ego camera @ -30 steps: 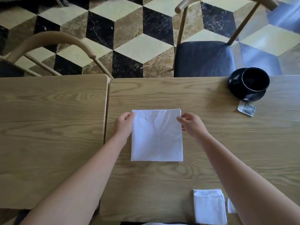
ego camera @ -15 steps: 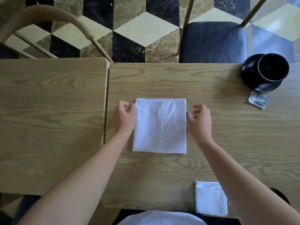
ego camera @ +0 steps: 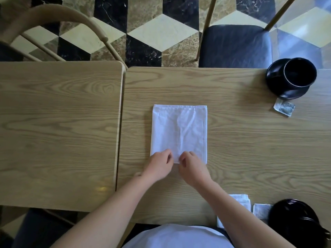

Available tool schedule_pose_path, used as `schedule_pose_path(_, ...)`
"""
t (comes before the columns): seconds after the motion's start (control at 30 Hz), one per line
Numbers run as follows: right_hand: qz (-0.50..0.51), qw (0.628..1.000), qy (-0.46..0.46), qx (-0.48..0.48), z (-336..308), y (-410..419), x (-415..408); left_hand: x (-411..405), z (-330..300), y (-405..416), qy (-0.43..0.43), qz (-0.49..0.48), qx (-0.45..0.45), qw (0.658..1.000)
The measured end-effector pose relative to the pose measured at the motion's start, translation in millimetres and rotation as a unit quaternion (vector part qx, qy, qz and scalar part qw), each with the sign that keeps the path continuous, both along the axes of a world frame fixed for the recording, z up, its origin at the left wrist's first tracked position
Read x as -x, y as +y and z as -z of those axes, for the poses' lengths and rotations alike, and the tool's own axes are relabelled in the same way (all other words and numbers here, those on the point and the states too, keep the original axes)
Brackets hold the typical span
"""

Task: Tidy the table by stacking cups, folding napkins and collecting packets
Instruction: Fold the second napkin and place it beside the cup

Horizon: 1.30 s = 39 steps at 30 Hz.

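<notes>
White folded napkin [ego camera: 179, 133] lies flat mid-counter [ego camera: 250, 149], its near edge pinched by the curled fingers of the left hand [ego camera: 158, 166] and right hand [ego camera: 194, 170], while farther right a black cup [ego camera: 299, 72] sits on its saucer [ego camera: 275, 85] beside a packet [ego camera: 284, 109].

Bare tabletop [ego camera: 250, 140] between napkin [ego camera: 179, 129] and cup [ego camera: 299, 72]

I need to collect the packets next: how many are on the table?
2: one packet beside the far black saucer, another at the near edge by the dark dish. More may be hidden.
</notes>
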State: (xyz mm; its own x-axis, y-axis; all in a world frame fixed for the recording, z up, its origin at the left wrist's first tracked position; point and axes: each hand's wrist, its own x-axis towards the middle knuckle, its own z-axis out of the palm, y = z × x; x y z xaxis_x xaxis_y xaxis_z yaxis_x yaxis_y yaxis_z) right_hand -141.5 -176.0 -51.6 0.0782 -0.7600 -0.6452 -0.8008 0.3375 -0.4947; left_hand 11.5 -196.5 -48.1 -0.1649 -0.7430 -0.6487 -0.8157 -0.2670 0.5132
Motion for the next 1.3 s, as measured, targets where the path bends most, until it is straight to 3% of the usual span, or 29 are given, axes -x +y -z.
schedule_pose_path(0.17, -0.004, 0.997, 0.072, 0.003, 1.4, 2.8, 27.0, -23.2, -5.7, -19.0, -0.115, 0.010, -0.054, 0.992)
schedule_pose_path(0.33, -0.013, 0.996, 0.092, 0.009, -1.2, 2.9, 42.0, -54.9, -8.8, -19.7, -0.150, -0.044, -0.094, 0.983)
schedule_pose_path(0.43, 0.074, 0.993, 0.088, 0.031, -4.1, 0.9, 49.4, -57.1, -5.4, -10.6, -0.153, -0.104, -0.079, 0.980)
schedule_pose_path(0.5, 0.170, 0.980, 0.088, 0.049, -6.7, 0.6, 60.1, -54.7, -2.4, -4.0, -0.102, -0.229, -0.064, 0.966)
schedule_pose_path(0.6, 0.274, 0.959, 0.064, 0.020, -8.3, -0.3, 71.8, -52.3, -2.8, 5.4, 0.059, -0.473, -0.096, 0.874)
schedule_pose_path(0.67, 0.321, 0.946, 0.031, -0.015, -7.5, -1.9, 72.6, -52.3, -5.9, 10.4, 0.143, -0.553, -0.152, 0.807)
schedule_pose_path(0.73, 0.335, 0.942, 0.009, -0.035, -7.5, -3.9, 69.1, -52.1, -9.6, 12.1, 0.190, -0.575, -0.209, 0.768)
schedule_pose_path(0.83, 0.325, 0.944, 0.011, -0.056, -9.8, -8.6, 62.9, -47.1, -16.2, 6.6, 0.183, -0.536, -0.256, 0.784)
schedule_pose_path(1.0, 0.342, 0.934, -0.051, -0.088, -24.4, -12.9, 58.4, -34.3, -34.2, -10.2, 0.161, -0.461, -0.194, 0.851)
schedule_pose_path(1.07, 0.373, 0.919, -0.103, -0.076, -36.5, -9.2, 57.4, -31.9, -48.3, -9.5, 0.199, -0.457, -0.163, 0.851)
schedule_pose_path(1.2, 0.408, 0.897, -0.161, 0.047, -62.0, 18.3, 61.0, -41.3, -79.6, 20.1, 0.304, -0.446, -0.089, 0.837)
schedule_pose_path(1.3, 0.417, 0.881, -0.221, 0.043, -68.8, 61.7, 61.8, -60.7, -80.0, 65.2, 0.306, -0.439, -0.081, 0.840)
